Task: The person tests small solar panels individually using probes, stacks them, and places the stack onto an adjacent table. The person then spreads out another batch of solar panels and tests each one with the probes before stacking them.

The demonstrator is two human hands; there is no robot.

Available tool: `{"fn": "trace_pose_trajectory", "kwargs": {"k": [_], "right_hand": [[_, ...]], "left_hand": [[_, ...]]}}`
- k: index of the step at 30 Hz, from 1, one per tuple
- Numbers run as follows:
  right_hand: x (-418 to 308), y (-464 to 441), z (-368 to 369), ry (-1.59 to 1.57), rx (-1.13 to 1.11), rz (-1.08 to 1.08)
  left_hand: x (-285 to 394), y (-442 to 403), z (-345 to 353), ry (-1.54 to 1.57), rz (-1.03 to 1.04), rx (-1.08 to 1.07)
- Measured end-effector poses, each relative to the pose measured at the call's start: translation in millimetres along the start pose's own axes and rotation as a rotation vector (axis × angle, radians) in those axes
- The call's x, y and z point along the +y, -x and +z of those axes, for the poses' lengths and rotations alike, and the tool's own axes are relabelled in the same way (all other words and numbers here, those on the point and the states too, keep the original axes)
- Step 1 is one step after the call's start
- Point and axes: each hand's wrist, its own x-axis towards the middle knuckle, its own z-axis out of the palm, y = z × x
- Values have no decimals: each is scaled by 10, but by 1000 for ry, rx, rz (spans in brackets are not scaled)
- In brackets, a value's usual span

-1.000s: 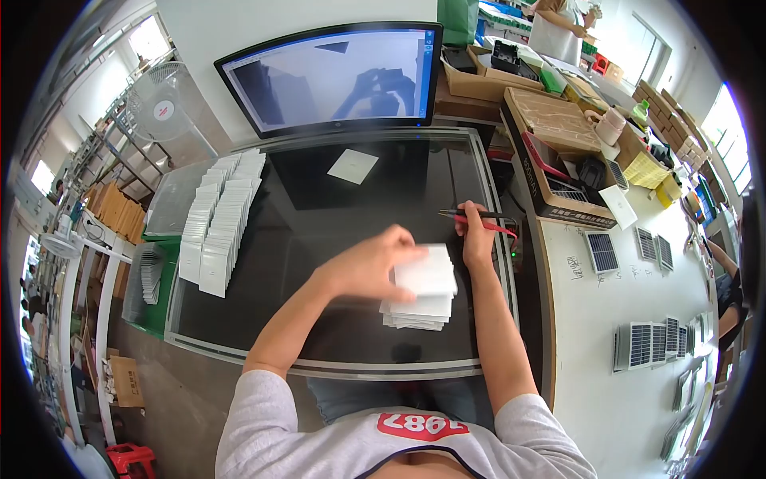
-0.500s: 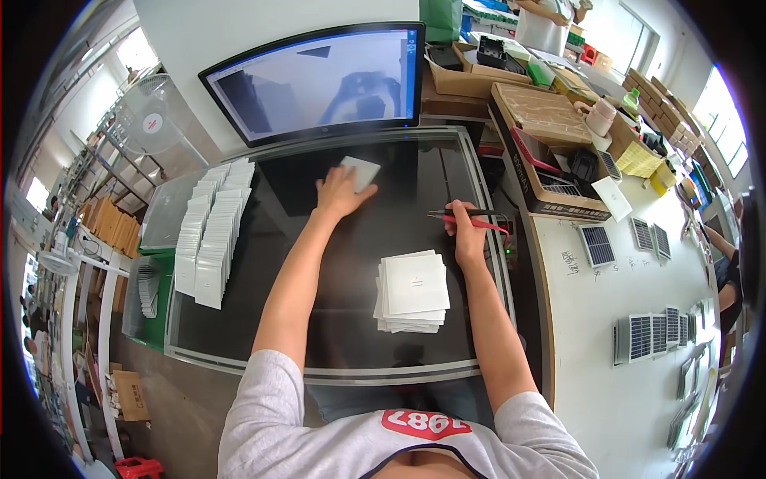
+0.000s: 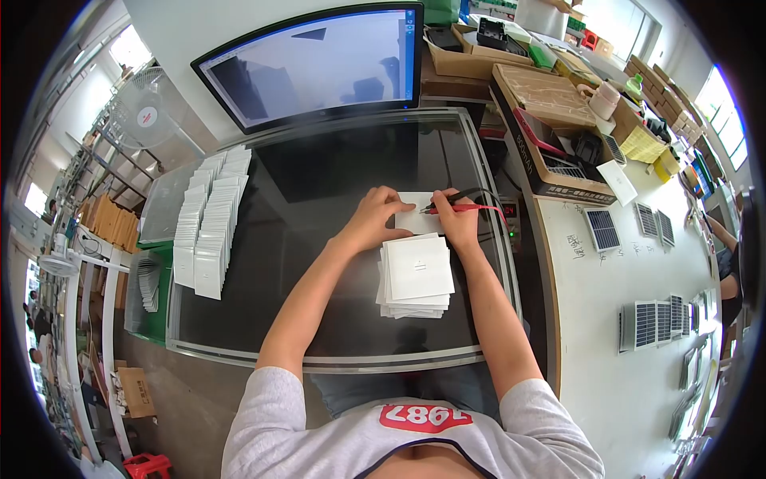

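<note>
A white square panel (image 3: 416, 222) lies on the dark glass tabletop, just beyond a stack of white panels (image 3: 420, 271). My left hand (image 3: 378, 217) grips the panel's left edge between thumb and fingers. In my right hand (image 3: 456, 219) are the red and black test probes (image 3: 467, 207), their tips over the middle of that panel. Two long overlapping rows of white panels (image 3: 215, 223) lean at the left of the table.
Beyond the table stands a monitor (image 3: 319, 68). A green bin (image 3: 152, 295) sits at the left edge. To the right are an open cardboard box (image 3: 550, 144) and a white bench (image 3: 590, 319) with small solar panels (image 3: 654, 323). A fan (image 3: 148, 117) stands back left.
My left hand has come back from the far part of the table with the single panel, now beside the stack. The probes in my right hand have moved left over it.
</note>
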Motion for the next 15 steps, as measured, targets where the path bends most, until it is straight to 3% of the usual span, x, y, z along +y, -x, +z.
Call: {"fn": "trace_pose_trajectory", "kwargs": {"k": [15], "right_hand": [[75, 7, 32, 166, 17, -90]], "left_hand": [[-41, -25, 56, -64, 7, -24]]}}
